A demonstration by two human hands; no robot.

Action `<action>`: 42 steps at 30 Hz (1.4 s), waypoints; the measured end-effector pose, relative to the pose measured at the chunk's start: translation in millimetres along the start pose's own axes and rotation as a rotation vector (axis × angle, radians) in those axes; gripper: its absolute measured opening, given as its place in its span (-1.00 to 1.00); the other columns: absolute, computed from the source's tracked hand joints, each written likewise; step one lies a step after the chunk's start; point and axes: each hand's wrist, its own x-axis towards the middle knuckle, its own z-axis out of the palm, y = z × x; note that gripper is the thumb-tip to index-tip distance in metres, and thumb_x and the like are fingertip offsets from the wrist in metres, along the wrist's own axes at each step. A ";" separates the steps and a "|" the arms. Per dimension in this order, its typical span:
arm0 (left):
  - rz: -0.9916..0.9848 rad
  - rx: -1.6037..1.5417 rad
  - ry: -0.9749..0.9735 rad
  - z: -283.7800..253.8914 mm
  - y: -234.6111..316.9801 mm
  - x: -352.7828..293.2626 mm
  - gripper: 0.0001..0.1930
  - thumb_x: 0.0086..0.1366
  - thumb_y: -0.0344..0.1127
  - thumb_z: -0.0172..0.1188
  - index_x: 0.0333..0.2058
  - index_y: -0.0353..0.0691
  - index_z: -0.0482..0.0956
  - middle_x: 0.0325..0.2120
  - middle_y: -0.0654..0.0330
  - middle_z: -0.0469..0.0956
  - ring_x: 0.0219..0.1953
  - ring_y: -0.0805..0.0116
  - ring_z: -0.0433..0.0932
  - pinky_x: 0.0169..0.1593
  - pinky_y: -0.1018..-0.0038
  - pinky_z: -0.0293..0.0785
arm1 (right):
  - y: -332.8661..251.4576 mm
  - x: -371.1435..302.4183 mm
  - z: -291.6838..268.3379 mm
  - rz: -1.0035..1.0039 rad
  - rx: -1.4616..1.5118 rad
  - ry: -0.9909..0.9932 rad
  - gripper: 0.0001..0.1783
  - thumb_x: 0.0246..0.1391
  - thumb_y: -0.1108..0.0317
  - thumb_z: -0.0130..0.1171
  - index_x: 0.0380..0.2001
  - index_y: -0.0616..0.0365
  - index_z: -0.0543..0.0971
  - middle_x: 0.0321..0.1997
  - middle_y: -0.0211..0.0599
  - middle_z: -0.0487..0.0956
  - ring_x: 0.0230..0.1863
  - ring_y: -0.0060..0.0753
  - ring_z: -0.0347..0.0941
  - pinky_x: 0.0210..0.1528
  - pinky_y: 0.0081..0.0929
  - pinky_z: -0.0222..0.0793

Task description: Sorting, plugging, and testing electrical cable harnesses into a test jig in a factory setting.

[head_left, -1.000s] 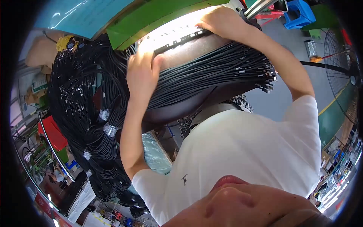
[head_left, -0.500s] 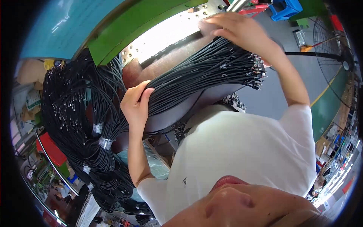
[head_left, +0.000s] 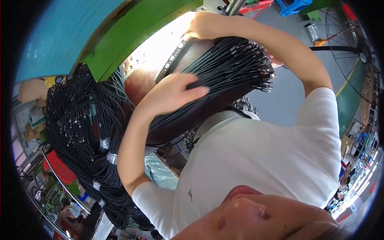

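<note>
A thick bundle of black cables lies across my lap, its connector ends fanned out toward the right. Over the bundle's left part is my left hand, thumb and fingers spread and slightly blurred; it grips nothing. My right hand reaches past the bundle to the brightly lit metal plate, beside the upper end of a dark slotted strip. Glare washes out its fingertips, so I cannot tell whether they hold anything.
More black cables hang in a large heap at left, bound in places with silvery wraps. A green beam crosses above the lit plate. A fan stands at right, and a blue stool is beyond.
My left hand has let go of the cable bundle and moved right over it, opening. The right hand has moved left from above the connector ends to the lit plate.
</note>
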 end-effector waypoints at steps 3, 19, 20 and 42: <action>-0.105 -0.509 -0.227 5.3 31.9 69.1 -0.66 0.31 -0.15 0.08 -0.51 -0.31 0.48 -0.67 0.27 0.45 -0.68 0.57 0.34 -0.59 0.58 0.27 | -2.3 11.5 7.0 -0.255 0.158 0.246 -0.67 0.04 0.18 0.11 -0.16 0.08 0.61 -0.32 -0.16 0.62 -0.26 -0.13 0.52 -0.14 -0.28 0.39; -0.014 -1.246 0.816 123.2 40.9 2.2 -0.75 0.41 -0.25 -0.03 -0.21 -0.33 0.51 -0.62 0.30 0.42 -0.64 0.66 0.25 -0.57 0.71 0.13 | -116.4 -48.4 -35.0 0.433 1.267 0.334 -0.62 0.22 0.22 0.08 -0.04 0.29 0.53 -0.16 -0.28 0.61 -0.15 -0.58 0.47 -0.07 -0.58 0.38; -0.018 -1.257 0.857 123.1 39.5 2.2 -0.76 0.41 -0.25 -0.02 -0.21 -0.33 0.51 -0.63 0.31 0.41 -0.64 0.66 0.24 -0.58 0.72 0.11 | -131.7 -45.5 -30.9 0.566 1.353 0.244 -0.63 0.21 0.22 0.09 -0.07 0.30 0.55 -0.20 -0.32 0.62 -0.18 -0.62 0.48 -0.09 -0.60 0.38; 0.042 -1.371 1.047 121.9 15.9 -20.5 -0.76 0.41 -0.19 -0.01 -0.19 -0.26 0.47 -0.70 0.39 0.29 -0.67 0.67 0.21 -0.62 0.69 0.07 | -156.6 -17.6 -5.7 0.369 0.713 0.280 -0.68 0.09 0.19 0.19 -0.26 0.26 0.60 -0.51 -0.24 0.59 -0.58 -0.37 0.45 -0.45 -0.41 0.37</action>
